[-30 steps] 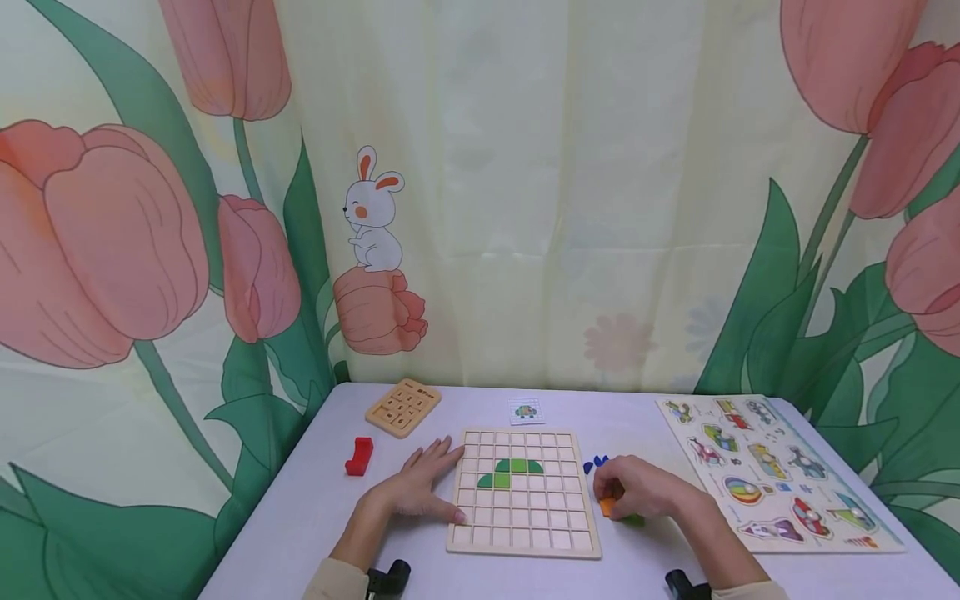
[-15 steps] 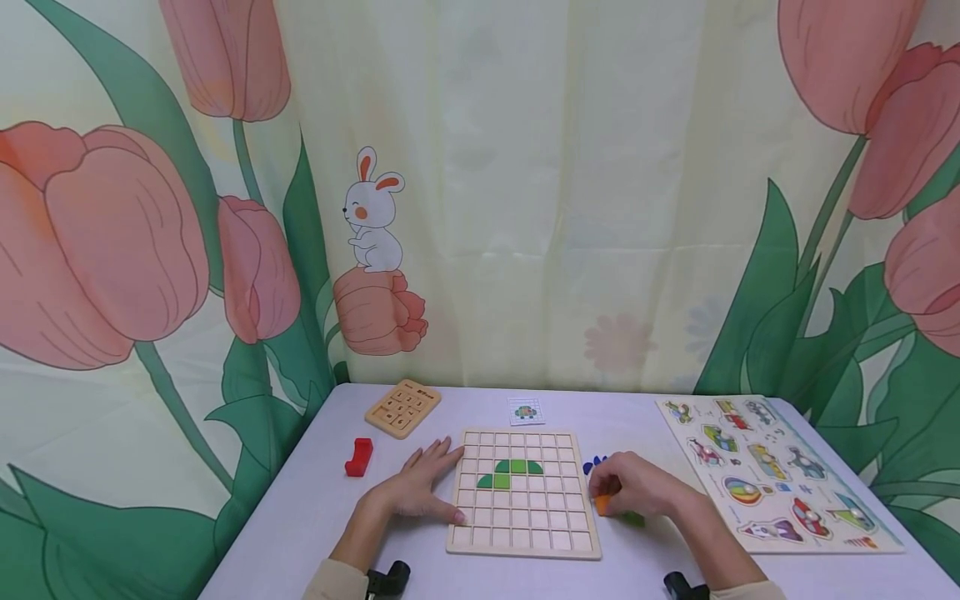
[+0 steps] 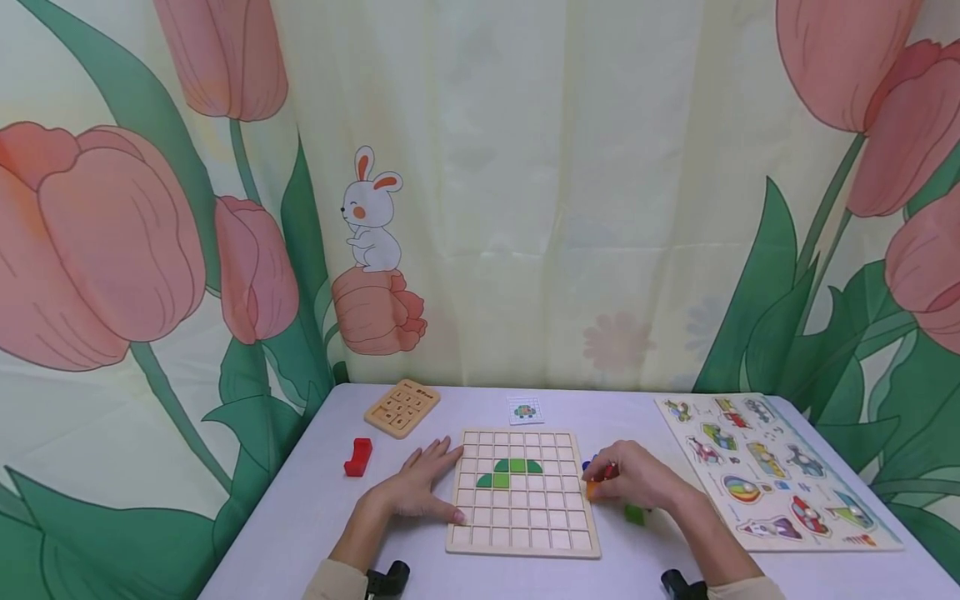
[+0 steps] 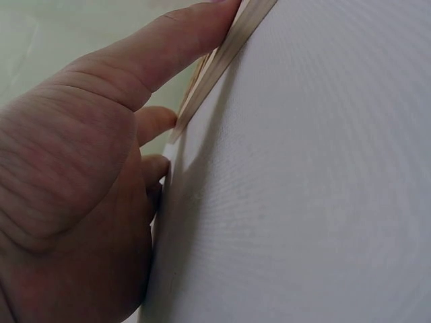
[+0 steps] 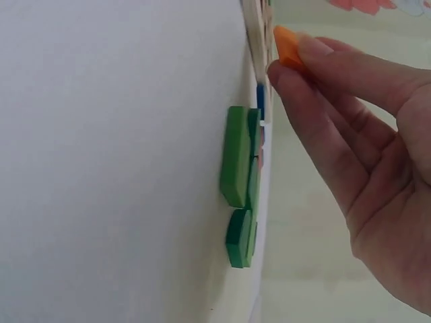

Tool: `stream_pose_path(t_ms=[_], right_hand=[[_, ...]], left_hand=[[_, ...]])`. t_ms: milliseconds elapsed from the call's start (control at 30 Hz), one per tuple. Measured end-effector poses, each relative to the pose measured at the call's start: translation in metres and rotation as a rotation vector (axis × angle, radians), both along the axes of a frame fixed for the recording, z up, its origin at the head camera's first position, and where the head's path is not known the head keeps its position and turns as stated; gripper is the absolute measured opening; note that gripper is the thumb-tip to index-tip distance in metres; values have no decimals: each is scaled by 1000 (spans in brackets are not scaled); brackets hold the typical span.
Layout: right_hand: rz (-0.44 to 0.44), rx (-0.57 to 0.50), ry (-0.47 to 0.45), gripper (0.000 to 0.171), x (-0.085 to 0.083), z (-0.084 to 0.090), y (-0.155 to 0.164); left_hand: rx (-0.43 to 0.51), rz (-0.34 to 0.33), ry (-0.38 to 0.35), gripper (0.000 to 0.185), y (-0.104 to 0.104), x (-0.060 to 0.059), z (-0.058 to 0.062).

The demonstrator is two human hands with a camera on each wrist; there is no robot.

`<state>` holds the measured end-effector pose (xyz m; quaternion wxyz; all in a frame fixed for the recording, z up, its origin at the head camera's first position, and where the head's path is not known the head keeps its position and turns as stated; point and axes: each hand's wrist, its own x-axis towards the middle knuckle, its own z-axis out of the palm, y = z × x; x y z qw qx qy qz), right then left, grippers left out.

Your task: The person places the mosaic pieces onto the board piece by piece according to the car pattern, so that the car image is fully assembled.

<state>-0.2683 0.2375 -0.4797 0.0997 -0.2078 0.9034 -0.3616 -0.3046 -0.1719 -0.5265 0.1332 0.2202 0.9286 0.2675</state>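
Observation:
My left hand (image 3: 415,486) lies with spread fingers along the left side of a wooden grid board (image 3: 551,518), its thumb over the rim. In the left wrist view the thumb (image 4: 161,47) touches the board's edge. Between thumb and fingertips my right hand (image 3: 639,477) pinches a small orange block (image 5: 287,48), held at the board's right edge. Dark and light green pieces (image 3: 517,466) sit in cells of the grid's upper left part. More green blocks (image 5: 234,158) lie on the table below the right hand. Blue and red bits show behind its fingers, partly hidden.
Behind the board lies a small card (image 3: 526,411) with a coloured turtle-like picture. A wooden number board (image 3: 402,408) and a red block (image 3: 360,457) are at the left. A large picture puzzle board (image 3: 712,483) covers the table's right side.
My right hand has moved left and slightly away from me with the orange block, from beside the green blocks to the grid board's right edge. The left hand stays in place.

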Motion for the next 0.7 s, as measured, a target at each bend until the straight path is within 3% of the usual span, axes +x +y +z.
stream_pose_path(t_ms=[400, 700], right_hand=[[-32, -114, 86, 14, -6, -3, -6], [-47, -166, 43, 14, -11, -4, -32]], left_hand=[[0, -5, 4, 115, 0, 2, 1], [-6, -5, -7, 115, 1, 3, 4]])
